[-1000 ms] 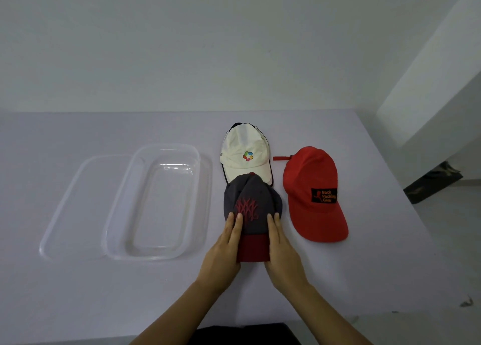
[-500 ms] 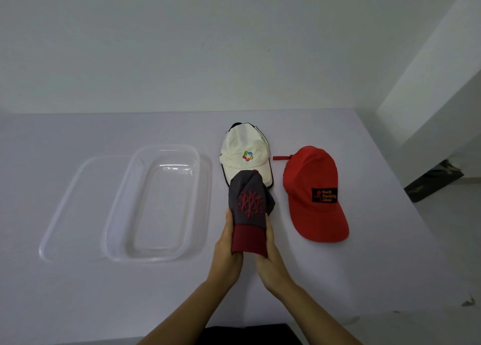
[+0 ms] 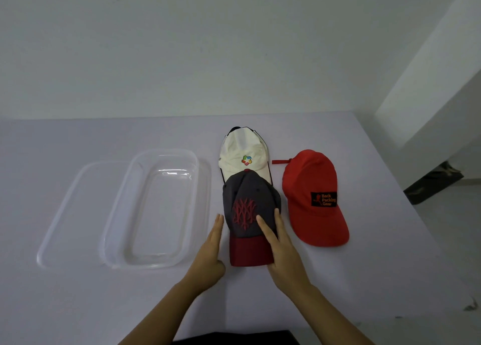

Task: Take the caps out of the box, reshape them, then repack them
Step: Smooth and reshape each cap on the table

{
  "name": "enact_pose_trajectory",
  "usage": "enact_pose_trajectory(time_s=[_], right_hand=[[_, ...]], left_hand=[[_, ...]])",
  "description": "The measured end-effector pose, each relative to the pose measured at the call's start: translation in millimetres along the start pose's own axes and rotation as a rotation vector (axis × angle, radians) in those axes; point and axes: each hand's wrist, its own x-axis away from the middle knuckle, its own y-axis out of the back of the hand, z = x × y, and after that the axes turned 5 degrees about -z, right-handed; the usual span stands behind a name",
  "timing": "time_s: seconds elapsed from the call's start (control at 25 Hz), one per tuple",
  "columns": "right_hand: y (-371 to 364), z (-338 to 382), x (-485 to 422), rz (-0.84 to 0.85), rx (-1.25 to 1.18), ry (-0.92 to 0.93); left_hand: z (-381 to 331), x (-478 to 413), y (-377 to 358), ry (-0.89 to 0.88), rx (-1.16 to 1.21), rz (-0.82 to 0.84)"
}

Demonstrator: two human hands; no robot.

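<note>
A grey cap (image 3: 244, 196) with a dark red brim and a red emblem lies on the table, brim toward me. My left hand (image 3: 212, 251) stands on edge with straight fingers just left of the cap's side. The straight fingers of my right hand (image 3: 279, 248) lie flat on the cap's right side and brim. Behind it a white cap (image 3: 240, 153) with a coloured logo is partly overlapped by the grey crown. A red cap (image 3: 312, 188) with a black patch lies to the right. The clear plastic box (image 3: 125, 188) stands empty on the left.
The box's clear lid (image 3: 67, 201) lies flat under or beside the box on its left. The table's right edge (image 3: 406, 201) runs diagonally past the red cap, with floor and a dark object beyond. A white wall rises behind the table.
Half a second ago both hands held the grey cap pressed narrow and raised. Now it lies spread wide on the table, my left hand off to its side, my right hand flat on it.
</note>
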Motion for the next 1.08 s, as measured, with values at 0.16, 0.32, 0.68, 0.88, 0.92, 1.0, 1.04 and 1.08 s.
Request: enact_pose_trajectory(time_s=[0.16, 0.32, 0.68, 0.88, 0.92, 1.0, 1.04, 1.08], right_hand=[[1, -10, 12, -0.010, 0.023, 0.122], [-2, -15, 18, -0.042, 0.022, 0.208], [12, -23, 16, -0.048, -0.016, -0.050], [38, 22, -32, -0.024, -0.674, -0.379], [39, 27, -39, 0.040, -0.762, -0.424], [38, 31, -45, 0.062, -0.852, -0.465], [37, 31, -46, 0.045, -0.899, -0.478], [36, 29, -47, 0.025, -0.938, -0.491]], left_hand=[[-42, -36, 27, 0.189, 0.461, -0.342], [-61, -64, 59, 0.208, 0.524, -0.009], [-75, -65, 58, 0.215, 0.515, -0.033], [-96, -64, 51, 0.093, 0.397, 0.065], [-99, -64, 48, 0.081, 0.409, 0.068], [-103, -62, 44, 0.069, 0.439, 0.041], [-103, -62, 43, 0.064, 0.436, 0.020], [-102, -61, 44, 0.064, 0.415, 0.015]])
